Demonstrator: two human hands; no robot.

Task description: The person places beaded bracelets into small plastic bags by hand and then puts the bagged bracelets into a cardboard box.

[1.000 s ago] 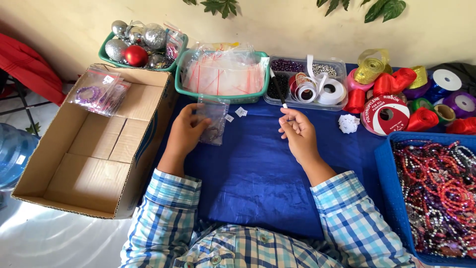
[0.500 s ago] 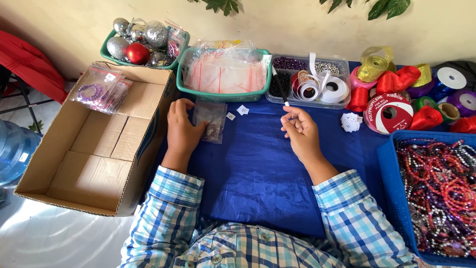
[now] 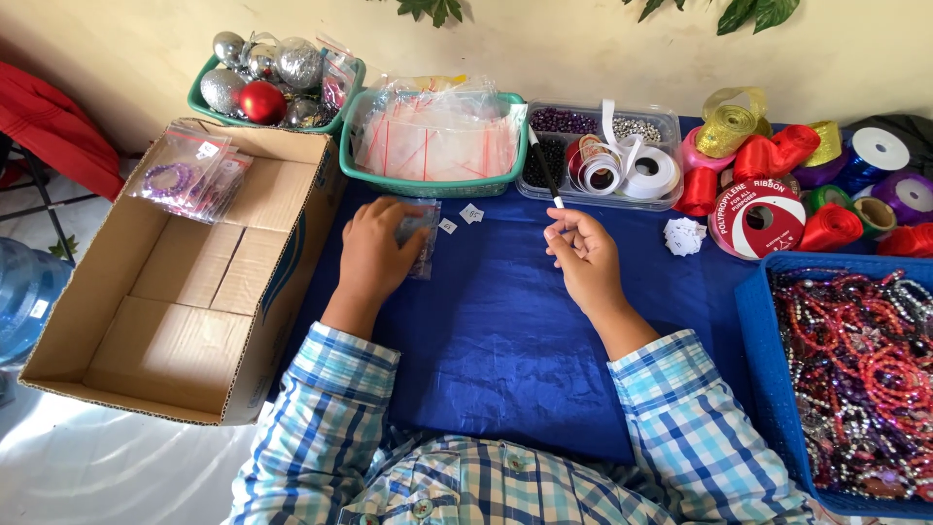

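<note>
My left hand [image 3: 374, 255] rests palm-down on a small clear plastic bag [image 3: 421, 241] lying on the blue tablecloth [image 3: 486, 360]. My right hand [image 3: 584, 258] hovers to the right with its fingers curled, pinching something tiny and white at the fingertips; I cannot make out what it is. Two small white paper tags [image 3: 462, 218] lie on the cloth between my hands. A black pen with a white tip [image 3: 544, 169] leans from the clear tray down towards my right hand.
An open cardboard box [image 3: 165, 321] with bagged bracelets [image 3: 190, 175] stands on the left. Behind are a green basket of clear bags [image 3: 432, 141], a green basket of baubles [image 3: 262, 83], a bead tray [image 3: 603, 151] and ribbon spools [image 3: 768, 194]. A blue crate of bead strings [image 3: 855, 369] stands at right.
My left hand has lowered the clear bag flat onto the cloth. My right hand has drawn slightly down and back from the tray.
</note>
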